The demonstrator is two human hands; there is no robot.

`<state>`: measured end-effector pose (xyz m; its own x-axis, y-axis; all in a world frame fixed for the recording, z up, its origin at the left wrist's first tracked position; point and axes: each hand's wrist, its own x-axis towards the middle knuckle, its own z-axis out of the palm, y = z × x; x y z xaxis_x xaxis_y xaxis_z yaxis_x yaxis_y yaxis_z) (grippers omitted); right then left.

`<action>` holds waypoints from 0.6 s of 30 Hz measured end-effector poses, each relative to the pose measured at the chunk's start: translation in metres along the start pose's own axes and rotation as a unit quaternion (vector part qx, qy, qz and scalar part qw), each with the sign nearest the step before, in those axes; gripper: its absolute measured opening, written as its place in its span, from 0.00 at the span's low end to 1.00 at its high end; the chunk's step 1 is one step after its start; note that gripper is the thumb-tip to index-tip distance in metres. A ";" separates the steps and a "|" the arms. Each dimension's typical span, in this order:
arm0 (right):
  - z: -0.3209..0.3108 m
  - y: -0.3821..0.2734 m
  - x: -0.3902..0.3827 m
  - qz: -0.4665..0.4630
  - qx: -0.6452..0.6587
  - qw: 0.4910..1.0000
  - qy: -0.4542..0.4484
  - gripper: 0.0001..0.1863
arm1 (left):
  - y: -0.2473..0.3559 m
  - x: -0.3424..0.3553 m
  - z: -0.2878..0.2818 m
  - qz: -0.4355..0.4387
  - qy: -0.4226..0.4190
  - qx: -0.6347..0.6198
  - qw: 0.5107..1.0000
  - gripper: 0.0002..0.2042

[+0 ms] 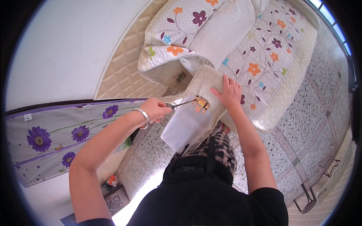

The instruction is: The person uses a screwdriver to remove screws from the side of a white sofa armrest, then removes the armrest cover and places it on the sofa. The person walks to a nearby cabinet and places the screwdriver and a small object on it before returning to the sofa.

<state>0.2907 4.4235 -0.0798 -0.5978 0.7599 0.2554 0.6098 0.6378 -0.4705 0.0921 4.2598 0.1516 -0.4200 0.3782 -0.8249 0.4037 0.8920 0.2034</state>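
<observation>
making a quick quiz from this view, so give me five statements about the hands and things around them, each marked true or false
1. The left hand holds a thin tool. True.
2. The right hand is held well away from the beige fabric. False: it rests on it.
3. A silver bangle is on the left wrist. True.
4. The purple-flowered fabric is on the person's right. False: it is on the left.
5. The white bedding has orange flowers on it. True.
</observation>
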 end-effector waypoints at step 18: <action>-0.020 -0.006 0.006 0.070 0.008 0.994 -0.084 0.45 | -0.009 0.001 0.004 0.021 0.070 -0.135 0.988 0.11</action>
<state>0.2935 4.4268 -0.0586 -0.5865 0.8088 0.0418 0.6863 0.5237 -0.5047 0.0906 4.2510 0.1468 -0.5228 0.4307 -0.7356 0.1998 0.9008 0.3855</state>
